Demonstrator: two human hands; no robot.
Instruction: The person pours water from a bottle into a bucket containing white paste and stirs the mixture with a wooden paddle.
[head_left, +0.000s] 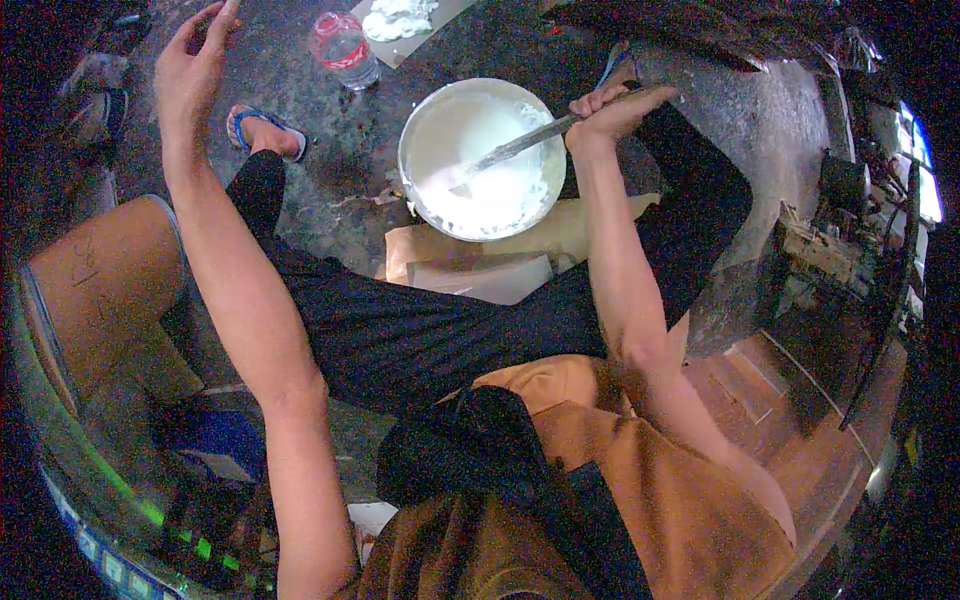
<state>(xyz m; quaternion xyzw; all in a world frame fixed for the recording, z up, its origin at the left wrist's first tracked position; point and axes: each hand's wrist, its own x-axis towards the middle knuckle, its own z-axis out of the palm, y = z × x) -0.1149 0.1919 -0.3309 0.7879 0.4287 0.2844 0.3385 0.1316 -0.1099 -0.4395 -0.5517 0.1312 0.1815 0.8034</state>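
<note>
A round white bucket [407, 165] stands on the floor between my legs, with a thick white paste [500, 200] in it and smeared up its inner wall. My right hand [612, 115] is wrapped round the upper end of a long, worn stick [515, 146]. The stick slants down to the left over the rim, and its lower end touches the paste. My left hand [200, 55] is raised at the upper left, away from the bucket. Its fingers are apart with nothing visible in them, and the fingertips reach the picture's dark edge.
A clear plastic bottle with red cap and label [347, 52] stands beyond the bucket. Behind it, white paste [400, 17] lies heaped on a board. Cardboard [420, 250] lies under the bucket's near side. A brown cylindrical container [105, 262] is at left; wooden pieces [825, 250] are at right.
</note>
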